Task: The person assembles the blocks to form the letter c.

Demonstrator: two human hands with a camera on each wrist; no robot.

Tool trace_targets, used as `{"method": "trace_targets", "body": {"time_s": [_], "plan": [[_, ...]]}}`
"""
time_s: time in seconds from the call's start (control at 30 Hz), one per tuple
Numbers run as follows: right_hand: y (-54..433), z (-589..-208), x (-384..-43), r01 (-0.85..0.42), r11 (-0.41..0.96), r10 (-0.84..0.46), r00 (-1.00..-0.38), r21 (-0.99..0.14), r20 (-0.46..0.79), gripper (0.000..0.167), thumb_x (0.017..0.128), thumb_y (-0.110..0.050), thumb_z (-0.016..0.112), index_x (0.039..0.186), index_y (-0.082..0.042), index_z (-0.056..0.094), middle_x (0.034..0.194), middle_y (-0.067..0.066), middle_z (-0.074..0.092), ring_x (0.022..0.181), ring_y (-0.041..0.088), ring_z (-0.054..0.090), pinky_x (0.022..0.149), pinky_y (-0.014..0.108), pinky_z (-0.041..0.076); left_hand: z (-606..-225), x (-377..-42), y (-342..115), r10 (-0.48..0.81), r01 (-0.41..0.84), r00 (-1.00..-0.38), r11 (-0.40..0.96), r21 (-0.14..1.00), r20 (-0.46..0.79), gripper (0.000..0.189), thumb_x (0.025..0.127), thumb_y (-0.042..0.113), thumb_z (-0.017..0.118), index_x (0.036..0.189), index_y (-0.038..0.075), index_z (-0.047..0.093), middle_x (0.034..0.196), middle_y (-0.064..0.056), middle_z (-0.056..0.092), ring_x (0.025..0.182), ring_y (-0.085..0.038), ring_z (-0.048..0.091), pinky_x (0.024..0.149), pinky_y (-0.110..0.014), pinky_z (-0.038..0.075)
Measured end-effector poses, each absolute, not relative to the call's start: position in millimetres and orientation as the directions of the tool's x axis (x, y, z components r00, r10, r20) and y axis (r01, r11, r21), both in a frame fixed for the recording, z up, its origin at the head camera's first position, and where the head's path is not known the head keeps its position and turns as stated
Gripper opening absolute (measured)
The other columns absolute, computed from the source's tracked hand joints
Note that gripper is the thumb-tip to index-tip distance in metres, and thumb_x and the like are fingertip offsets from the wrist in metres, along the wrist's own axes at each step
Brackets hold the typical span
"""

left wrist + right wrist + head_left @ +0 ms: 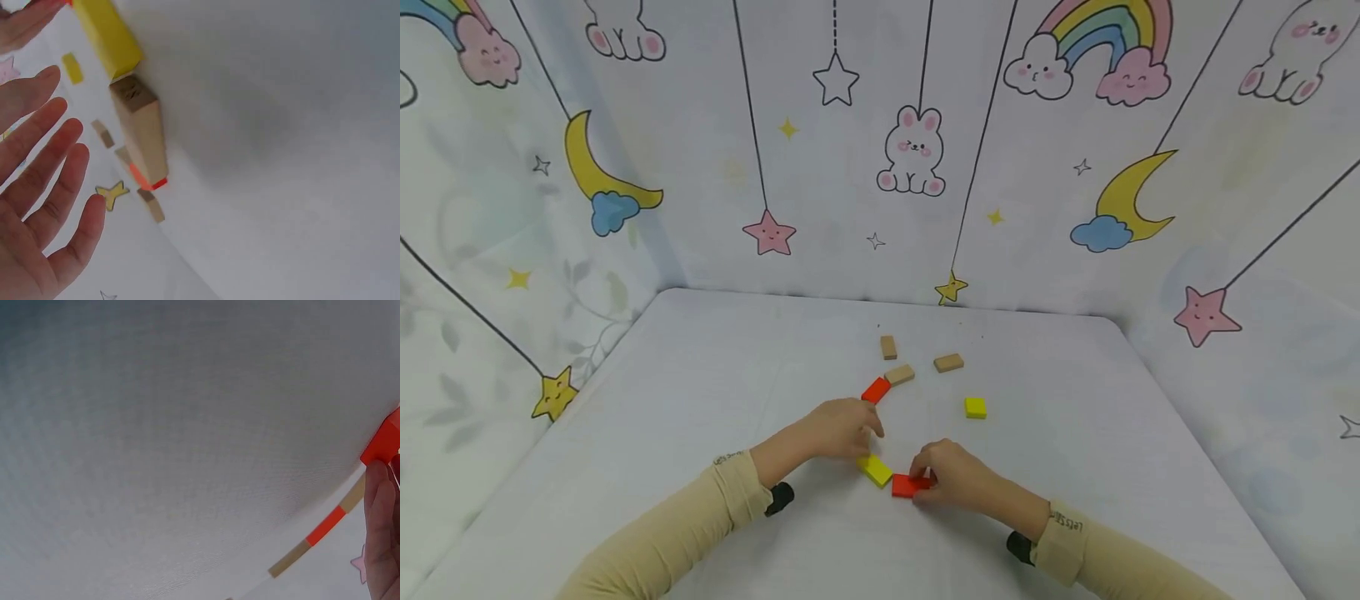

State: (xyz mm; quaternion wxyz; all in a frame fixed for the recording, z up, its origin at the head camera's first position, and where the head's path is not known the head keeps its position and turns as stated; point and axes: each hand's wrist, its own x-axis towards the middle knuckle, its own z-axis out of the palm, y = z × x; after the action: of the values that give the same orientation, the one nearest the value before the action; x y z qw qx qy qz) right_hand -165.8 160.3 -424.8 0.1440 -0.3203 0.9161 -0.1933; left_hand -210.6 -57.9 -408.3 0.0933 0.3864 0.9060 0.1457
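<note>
My right hand [957,477] pinches a red block [902,486] between thumb and fingers, low over the white table. Just left of that block lies a yellow block [876,471], angled, its end close to the red one. My left hand [847,427] hovers with relaxed, spread fingers, holding nothing. In the left wrist view a plain wooden block [142,134] lies end to end with the yellow block [109,40]; the left hand mostly hides it from the head view. Beyond the left fingertips is another red block [877,390], with a wooden block [900,375] at its far end.
Farther back on the white table [760,350] lie two more wooden blocks [949,362], apart from each other. A loose yellow block [975,408] sits to the right. Printed cloth [865,167] walls off the back and both sides.
</note>
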Motion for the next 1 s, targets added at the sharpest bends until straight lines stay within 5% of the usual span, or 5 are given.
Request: {"method": "trace_targets", "body": {"time_s": [0.33, 0.6, 0.8, 1.0], "plan": [[159.0, -422.6, -164.4, -0.500, 0.742, -0.620, -0.766, -0.446, -0.173, 0.020, 0.074, -0.019, 0.076, 0.091, -0.010, 0.070, 0.080, -0.009, 0.061, 0.067, 0.007, 0.050, 0.060, 0.016, 0.045, -397.9, -269.3, -57.0, 0.514, 0.453, -0.858, 0.732, 0.509, 0.024, 0.031, 0.087, 0.012, 0.061, 0.115, 0.001, 0.059, 0.103, -0.012, 0.060, 0.089, -0.023, 0.056, 0.077, -0.032, 0.047], [159.6, -423.3, -163.3, -0.506, 0.740, -0.620, -0.769, -0.443, -0.157, 0.021, 0.074, -0.019, 0.077, 0.091, -0.010, 0.070, 0.080, -0.008, 0.061, 0.068, 0.006, 0.050, 0.061, 0.015, 0.045, -422.0, -307.9, -36.9, 0.416, 0.310, -0.906, 0.780, 0.543, -0.080, 0.033, 0.086, 0.016, 0.063, 0.116, 0.002, 0.059, 0.107, -0.012, 0.060, 0.096, -0.023, 0.056, 0.083, -0.035, 0.045], [159.9, -423.1, -164.9, -0.500, 0.739, -0.619, -0.768, -0.452, -0.163, 0.022, 0.074, -0.020, 0.077, 0.092, -0.010, 0.070, 0.080, -0.009, 0.061, 0.069, 0.006, 0.050, 0.062, 0.016, 0.045, -454.8, -332.1, -26.0, 0.406, 0.314, -0.911, 0.789, 0.529, -0.065, 0.041, 0.082, 0.032, 0.067, 0.115, 0.007, 0.060, 0.111, -0.008, 0.059, 0.097, -0.019, 0.056, 0.082, -0.031, 0.045], [159.9, -425.1, -166.4, -0.511, 0.727, -0.632, -0.760, -0.459, -0.154, 0.028, 0.073, -0.025, 0.078, 0.095, -0.010, 0.070, 0.080, -0.008, 0.061, 0.069, 0.006, 0.050, 0.062, 0.016, 0.045, -445.9, -322.7, -11.1, 0.325, 0.218, -0.929, 0.868, 0.445, -0.179, 0.043, 0.077, 0.029, 0.073, 0.113, 0.007, 0.063, 0.114, -0.008, 0.059, 0.103, -0.021, 0.054, 0.089, -0.033, 0.043]]}}
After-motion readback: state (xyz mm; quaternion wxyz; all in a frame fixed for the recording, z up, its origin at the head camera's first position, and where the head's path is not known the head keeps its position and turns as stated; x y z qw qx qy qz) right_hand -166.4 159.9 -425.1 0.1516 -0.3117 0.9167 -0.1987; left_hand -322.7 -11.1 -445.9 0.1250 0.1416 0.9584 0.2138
